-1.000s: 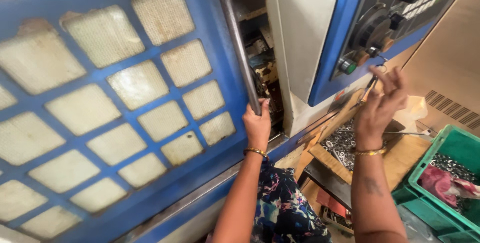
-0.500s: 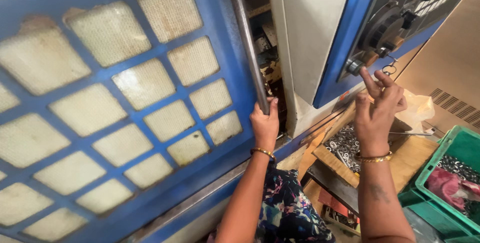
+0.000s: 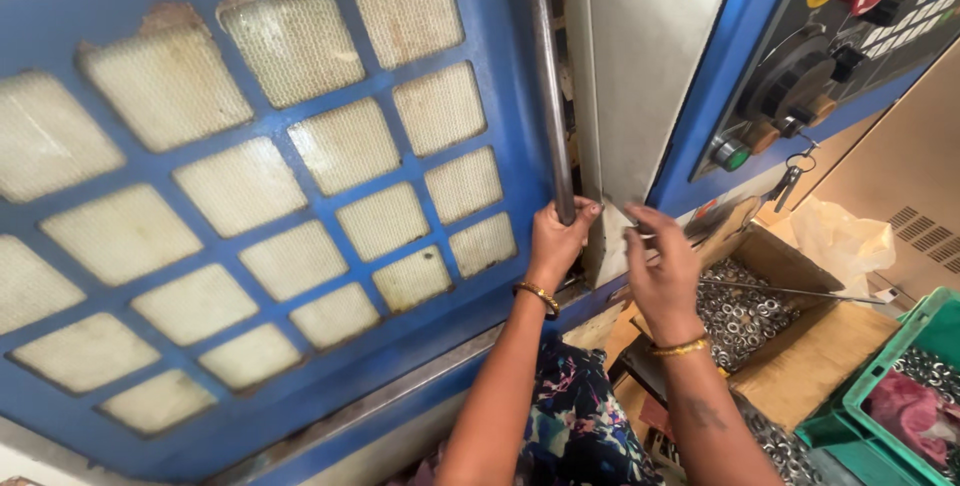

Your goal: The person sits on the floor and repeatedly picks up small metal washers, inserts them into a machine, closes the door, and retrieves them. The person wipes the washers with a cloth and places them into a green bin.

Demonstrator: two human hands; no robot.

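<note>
Right hand (image 3: 662, 264) has dropped from the control panel (image 3: 830, 66)
Left hand (image 3: 556, 241) fingers grip the steel door handle (image 3: 549, 86); right fingers open beside it, above a cardboard box of metal rings (image 3: 745, 311).

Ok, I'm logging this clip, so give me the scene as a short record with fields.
Left hand: gripping the bottom of the vertical metal door handle
Right hand: fingers spread, at the white panel's edge; contact unclear
Door: blue sliding door with mesh windows
Nearby: control panel; cardboard box of metal rings; green crate
</note>
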